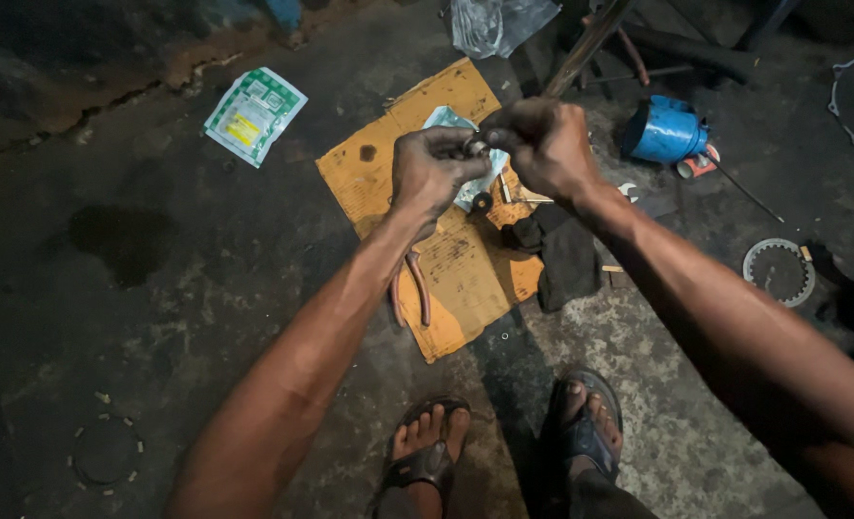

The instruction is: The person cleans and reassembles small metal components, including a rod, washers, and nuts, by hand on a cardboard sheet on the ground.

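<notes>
My left hand (434, 171) and my right hand (542, 144) meet above a piece of brown cardboard (446, 259) on the floor. Between their fingertips they pinch a small dark metal part (475, 147); both hands are closed on it. Under the hands lie a clear plastic bag (446, 120), a small black round piece (483, 202) and a dark rag (561, 252). Pliers with reddish handles (417, 284) lie on the cardboard beneath my left forearm.
A green and white packet (252, 113) lies at the upper left. A blue cylindrical can (665, 131) stands at the upper right, a toothed metal ring (779, 270) at the right. My sandalled feet (504, 442) are at the bottom on the stained concrete floor.
</notes>
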